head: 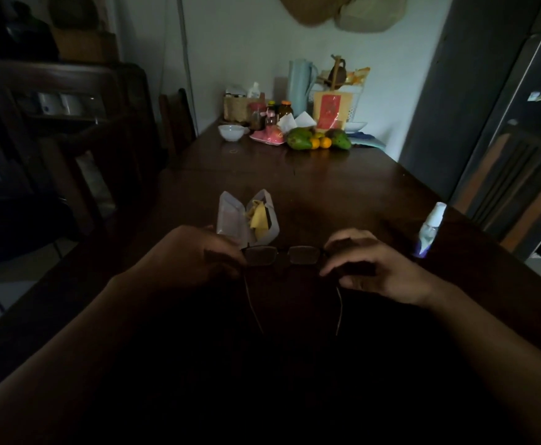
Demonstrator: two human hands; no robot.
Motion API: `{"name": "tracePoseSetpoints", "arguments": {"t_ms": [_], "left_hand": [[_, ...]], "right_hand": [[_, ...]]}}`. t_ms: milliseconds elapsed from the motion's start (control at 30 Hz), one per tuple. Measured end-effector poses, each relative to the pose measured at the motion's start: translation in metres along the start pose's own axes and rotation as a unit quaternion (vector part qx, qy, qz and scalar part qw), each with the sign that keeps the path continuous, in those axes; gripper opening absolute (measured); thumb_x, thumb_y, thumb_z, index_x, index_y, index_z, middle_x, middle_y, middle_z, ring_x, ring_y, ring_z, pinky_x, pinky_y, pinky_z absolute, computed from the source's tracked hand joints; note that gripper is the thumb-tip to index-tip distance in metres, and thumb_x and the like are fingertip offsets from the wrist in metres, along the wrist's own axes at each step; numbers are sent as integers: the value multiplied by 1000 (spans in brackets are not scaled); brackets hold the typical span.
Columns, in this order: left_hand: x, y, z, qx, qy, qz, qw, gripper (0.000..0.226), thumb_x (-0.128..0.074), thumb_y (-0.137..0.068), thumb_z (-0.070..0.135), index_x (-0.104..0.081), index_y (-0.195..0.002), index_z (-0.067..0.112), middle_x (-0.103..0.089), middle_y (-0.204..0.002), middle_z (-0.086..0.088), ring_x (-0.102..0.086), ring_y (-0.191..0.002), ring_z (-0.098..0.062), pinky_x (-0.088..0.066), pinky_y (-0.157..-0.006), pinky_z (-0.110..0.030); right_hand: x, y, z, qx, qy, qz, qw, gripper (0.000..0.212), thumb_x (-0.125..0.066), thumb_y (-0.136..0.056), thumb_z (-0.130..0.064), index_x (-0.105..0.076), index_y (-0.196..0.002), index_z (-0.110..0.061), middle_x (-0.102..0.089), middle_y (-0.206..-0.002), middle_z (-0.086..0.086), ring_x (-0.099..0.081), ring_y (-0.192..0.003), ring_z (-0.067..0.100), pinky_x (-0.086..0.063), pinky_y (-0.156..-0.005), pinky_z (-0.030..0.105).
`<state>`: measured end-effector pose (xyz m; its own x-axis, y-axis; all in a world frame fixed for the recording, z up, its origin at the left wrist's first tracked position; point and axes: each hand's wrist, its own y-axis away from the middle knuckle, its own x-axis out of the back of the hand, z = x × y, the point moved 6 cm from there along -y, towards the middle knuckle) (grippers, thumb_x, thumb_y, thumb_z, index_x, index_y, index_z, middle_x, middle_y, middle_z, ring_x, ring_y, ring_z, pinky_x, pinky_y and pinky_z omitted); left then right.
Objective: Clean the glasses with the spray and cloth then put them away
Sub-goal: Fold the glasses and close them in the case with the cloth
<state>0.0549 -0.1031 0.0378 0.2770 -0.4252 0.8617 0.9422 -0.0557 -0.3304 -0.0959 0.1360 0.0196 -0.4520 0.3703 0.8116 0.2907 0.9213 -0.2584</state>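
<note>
Dark-framed glasses [282, 255] are held level over the dark wooden table [327, 194], lenses facing away and both temple arms open toward me. My left hand [195, 255] pinches the left end of the frame. My right hand [368, 264] pinches the right end. Just beyond the glasses a clear plastic case [230, 220] lies open, with a yellow cloth [258, 218] inside it. A small spray bottle [429, 228] with a white cap stands at the right, beyond my right hand.
The far end of the table holds a white bowl [230, 132], mangoes and oranges [317, 141], jars, a red packet and a pale blue jug [299, 86]. A dark chair and cabinet stand at the left. A dark fridge [503, 123] stands at the right.
</note>
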Motion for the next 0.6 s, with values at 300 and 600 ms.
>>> {"name": "tracePoseSetpoints", "arguments": {"t_ms": [300,600], "left_hand": [[-17,-8,7,18,-106,-1,994,24,-49,-85,46,-68,-99,43,-66,-114,11,-64,-105,-8,-52,-88,-27],[-17,-15,29,6,-210,66,975,11,-71,-80,35,-76,-88,30,-76,-87,0,-70,-87,-32,-52,-76,-41]], "right_hand": [[-2,-4,3,40,-36,9,998,17,-76,-85,-19,-77,-100,-25,-54,-124,1,-51,-123,13,-36,-105,18],[-1,3,2,29,-49,25,998,15,-76,-83,-21,-78,-98,-25,-55,-124,0,-52,-123,15,-39,-105,22]]}}
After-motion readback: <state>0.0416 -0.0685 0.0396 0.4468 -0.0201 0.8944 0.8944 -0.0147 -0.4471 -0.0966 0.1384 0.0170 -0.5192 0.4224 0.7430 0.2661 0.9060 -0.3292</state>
